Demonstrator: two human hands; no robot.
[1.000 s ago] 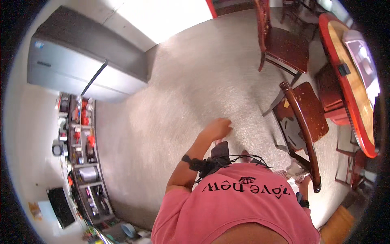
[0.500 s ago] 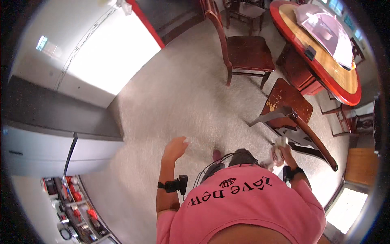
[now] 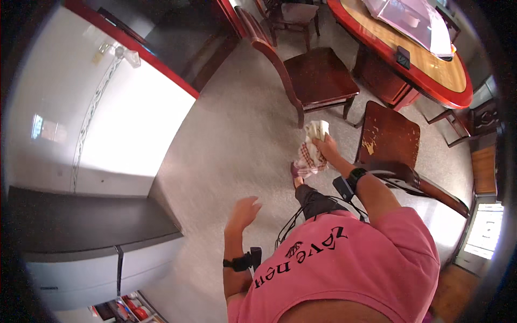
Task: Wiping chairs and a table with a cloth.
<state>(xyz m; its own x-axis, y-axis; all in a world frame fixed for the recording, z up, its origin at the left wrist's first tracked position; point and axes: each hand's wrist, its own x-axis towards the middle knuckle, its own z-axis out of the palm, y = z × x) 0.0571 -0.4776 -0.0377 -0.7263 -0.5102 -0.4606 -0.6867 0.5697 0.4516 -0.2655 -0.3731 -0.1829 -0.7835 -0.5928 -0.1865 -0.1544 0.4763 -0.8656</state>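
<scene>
My right hand (image 3: 327,148) is closed around a bunched cloth (image 3: 309,155), cream at the top with a reddish check and pinkish parts hanging below. The cloth hangs over the floor in front of me, above my foot, close to the red-brown chairs. My left hand (image 3: 245,211) is held out over the floor with nothing in it, its fingers loosely apart. A strap with a small black device circles each wrist or forearm.
One wooden chair (image 3: 321,78) stands ahead, another with a worn seat (image 3: 389,134) beside my right arm. An oval red-edged table (image 3: 371,29) carries a pinkish food cover (image 3: 412,19) and a phone (image 3: 403,57). A grey-topped cabinet (image 3: 91,220) stands left, near a red door frame (image 3: 156,64).
My right hand has swung forward and left, bringing the cloth out in front of me. My view has turned right, and the cabinet now shows more. The left hand remains held out.
</scene>
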